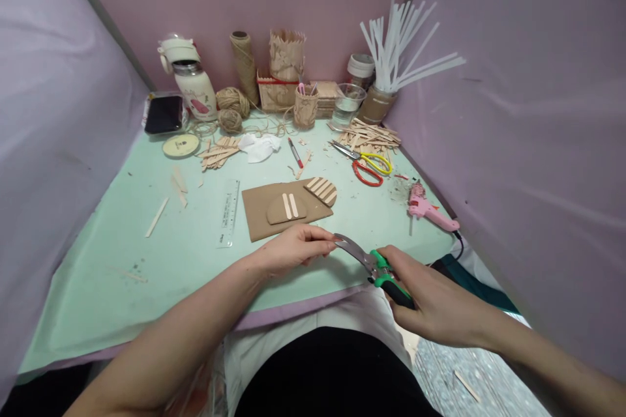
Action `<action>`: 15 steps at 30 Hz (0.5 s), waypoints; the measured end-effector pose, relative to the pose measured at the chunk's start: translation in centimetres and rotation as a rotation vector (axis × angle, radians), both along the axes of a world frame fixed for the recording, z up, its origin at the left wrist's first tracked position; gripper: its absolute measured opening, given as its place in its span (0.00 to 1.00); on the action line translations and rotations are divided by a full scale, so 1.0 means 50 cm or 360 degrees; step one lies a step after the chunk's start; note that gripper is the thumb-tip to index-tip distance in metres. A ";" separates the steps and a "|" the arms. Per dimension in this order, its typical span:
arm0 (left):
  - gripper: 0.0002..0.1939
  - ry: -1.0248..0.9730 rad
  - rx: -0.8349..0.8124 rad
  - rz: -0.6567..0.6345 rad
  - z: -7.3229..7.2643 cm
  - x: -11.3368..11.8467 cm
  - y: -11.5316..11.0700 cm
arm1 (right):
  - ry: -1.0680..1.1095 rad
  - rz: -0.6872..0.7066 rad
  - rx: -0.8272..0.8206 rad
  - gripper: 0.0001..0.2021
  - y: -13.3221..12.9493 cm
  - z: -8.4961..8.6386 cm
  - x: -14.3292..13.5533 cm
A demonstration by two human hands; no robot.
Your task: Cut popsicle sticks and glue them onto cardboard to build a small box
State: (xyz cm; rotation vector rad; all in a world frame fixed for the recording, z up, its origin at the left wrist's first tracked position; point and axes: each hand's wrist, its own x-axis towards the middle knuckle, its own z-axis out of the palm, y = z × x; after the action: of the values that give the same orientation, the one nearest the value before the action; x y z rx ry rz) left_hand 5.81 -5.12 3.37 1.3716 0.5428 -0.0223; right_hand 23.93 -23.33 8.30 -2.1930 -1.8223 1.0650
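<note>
Right hand, lower right of centre: closing around the handles of one pair of green-and-black shears; blade gap not readable.

Left hand, centre: pinching thumb to finger at the blade tip; whether anything is sitting in the pinch cannot be told.

Handling note, by judgement: good cutting is calling for fingertips off the blade line, a steady pinch and a slow, square squeeze.

Cardboard sheet, one, centre: lying just above the left hand, carrying a rounded cardboard piece with two pale sticks; a striped piece is overlapping its upper right corner.

Edges: the table's front edge is passing beneath the forearms; the handles are reaching over it. The glue gun, right, is limiting the right side. Roomier tabletop is lying lower left, beyond the ruler.
</note>
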 end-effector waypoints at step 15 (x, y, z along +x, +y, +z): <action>0.18 0.0023 0.0036 -0.0069 -0.011 -0.003 0.001 | 0.0001 0.0006 0.0008 0.16 0.001 -0.006 -0.003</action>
State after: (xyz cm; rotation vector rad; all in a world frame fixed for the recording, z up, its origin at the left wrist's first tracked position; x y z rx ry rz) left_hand 5.67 -5.08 2.81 1.4062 0.5268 -0.0616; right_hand 23.78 -23.30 7.98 -2.1874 -1.8275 1.0601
